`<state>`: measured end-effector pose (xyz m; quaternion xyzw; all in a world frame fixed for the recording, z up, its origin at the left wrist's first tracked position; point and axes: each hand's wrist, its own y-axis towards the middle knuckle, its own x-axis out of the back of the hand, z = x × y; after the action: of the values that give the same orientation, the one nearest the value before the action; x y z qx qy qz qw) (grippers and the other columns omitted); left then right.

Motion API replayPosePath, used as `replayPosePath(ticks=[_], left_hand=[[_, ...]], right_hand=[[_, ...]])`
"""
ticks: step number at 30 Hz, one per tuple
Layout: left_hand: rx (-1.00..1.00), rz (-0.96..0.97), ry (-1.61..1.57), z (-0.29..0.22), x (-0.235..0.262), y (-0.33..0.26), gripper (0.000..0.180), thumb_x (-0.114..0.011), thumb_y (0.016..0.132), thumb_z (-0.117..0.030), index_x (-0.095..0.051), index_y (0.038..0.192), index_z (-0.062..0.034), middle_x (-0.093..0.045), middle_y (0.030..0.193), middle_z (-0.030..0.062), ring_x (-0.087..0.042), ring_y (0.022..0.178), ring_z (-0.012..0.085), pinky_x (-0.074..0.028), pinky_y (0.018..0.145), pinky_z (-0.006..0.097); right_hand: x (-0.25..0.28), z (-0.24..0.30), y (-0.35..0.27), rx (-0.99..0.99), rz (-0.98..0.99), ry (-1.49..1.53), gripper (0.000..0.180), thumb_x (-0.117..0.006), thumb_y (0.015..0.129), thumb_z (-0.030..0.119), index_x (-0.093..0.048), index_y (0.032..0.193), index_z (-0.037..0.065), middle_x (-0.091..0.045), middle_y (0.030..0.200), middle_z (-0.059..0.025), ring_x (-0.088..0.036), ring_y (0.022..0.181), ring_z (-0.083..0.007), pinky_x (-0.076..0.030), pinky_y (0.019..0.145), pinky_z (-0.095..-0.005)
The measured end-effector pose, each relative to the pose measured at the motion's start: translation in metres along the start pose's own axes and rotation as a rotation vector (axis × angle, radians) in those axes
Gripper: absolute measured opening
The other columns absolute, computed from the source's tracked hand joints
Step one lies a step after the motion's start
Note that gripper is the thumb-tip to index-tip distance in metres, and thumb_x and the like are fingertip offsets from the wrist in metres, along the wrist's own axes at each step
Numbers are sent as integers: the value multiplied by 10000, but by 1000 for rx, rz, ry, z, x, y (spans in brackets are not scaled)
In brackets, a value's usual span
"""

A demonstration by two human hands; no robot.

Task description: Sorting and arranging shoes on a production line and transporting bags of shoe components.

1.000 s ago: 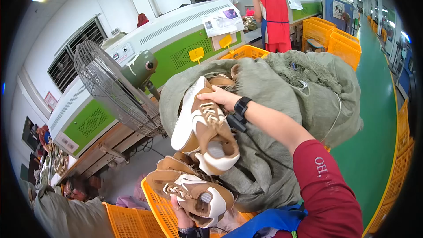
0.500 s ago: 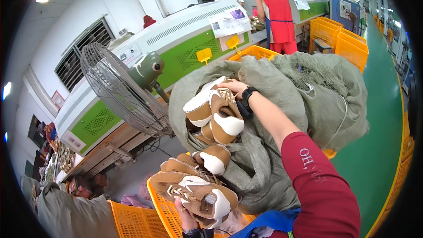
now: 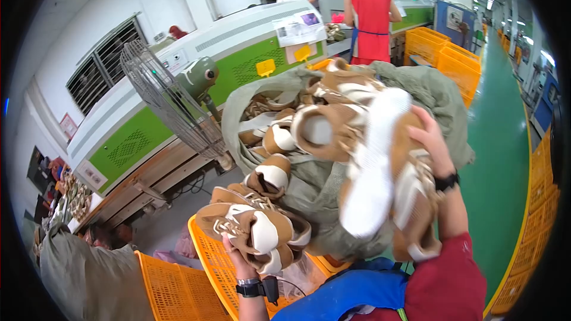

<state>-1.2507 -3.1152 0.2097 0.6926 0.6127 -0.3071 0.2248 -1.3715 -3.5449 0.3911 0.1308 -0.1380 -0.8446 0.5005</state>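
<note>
My left hand (image 3: 237, 257) is closed under a stack of brown and white laced shoe uppers (image 3: 264, 232), just above an orange crate (image 3: 214, 261). At the right, my right hand (image 3: 429, 142) grips another bunch of shoe uppers (image 3: 377, 160), smeared by motion, with one white underside facing me. Its fingers are partly hidden behind the uppers. Behind them, a large grey-green woven sack (image 3: 235, 113) gapes, and more brown and white shoe uppers (image 3: 279, 134) lie in its mouth. Some uppers overlap in view, so I cannot tell whether they touch those in my right hand.
A caged fan (image 3: 172, 107) stands left of the sack, before a long green and white machine (image 3: 131, 142). Another orange crate (image 3: 172, 291) and a grey sack (image 3: 89, 279) sit at lower left. Beyond, a person in red (image 3: 372, 21) works near stacked orange crates (image 3: 458, 71).
My right hand has come from the sack's mouth toward me and to the right with several shoe uppers. The sack's flap has shifted, baring more uppers. My left hand still holds its stack.
</note>
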Motion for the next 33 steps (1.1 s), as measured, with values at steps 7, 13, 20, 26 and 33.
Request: replayPosePath(ticks=[7, 13, 20, 26, 33], left_hand=[[12, 205, 19, -13, -18, -50, 628, -372, 888, -525, -372, 1316, -66, -481, 1273, 107, -490, 1134, 264, -388, 989, 385], [-47, 125, -13, -1, -20, -148, 603, -396, 891, -514, -388, 1305, -77, -478, 1280, 85, -487, 1135, 239, -389, 984, 367], [-182, -207, 5, 2, -6, -262, 637, -401, 868, -561, -363, 1330, -123, -446, 1308, 50, -451, 1164, 246, -372, 990, 402], [-142, -237, 73, -34, 51, -385, 670, -331, 870, -597, -362, 1334, -114, -467, 1289, 79, -473, 1149, 263, -384, 988, 408], [-161, -621, 404, -64, 43, -479, 658, -566, 846, -412, -334, 1344, -52, -447, 1308, 138, -441, 1206, 243, -336, 1032, 362]], right_hand=[[47, -95, -175, -300, -308, 32, 578, -687, 744, 89, -413, 1245, 1, -552, 1074, -91, -561, 946, -152, -468, 828, -284], [9, -197, -182, -362, -455, 396, 690, -745, 705, 87, -362, 1271, -4, -556, 1091, -127, -576, 922, -197, -487, 796, -305], [-10, -278, -152, -515, -209, 1030, 684, -760, 719, 129, -357, 1263, 28, -574, 1077, -153, -603, 915, -246, -523, 716, -385], [-5, -268, -143, -646, -529, 989, 1224, -816, 627, 101, 113, 1423, 157, -308, 1366, -210, -549, 1022, -320, -522, 735, -421], [58, -312, -144, -411, -398, 1159, 1192, -779, 677, 116, 152, 1418, 202, -486, 1225, -202, -590, 954, -282, -516, 734, -425]])
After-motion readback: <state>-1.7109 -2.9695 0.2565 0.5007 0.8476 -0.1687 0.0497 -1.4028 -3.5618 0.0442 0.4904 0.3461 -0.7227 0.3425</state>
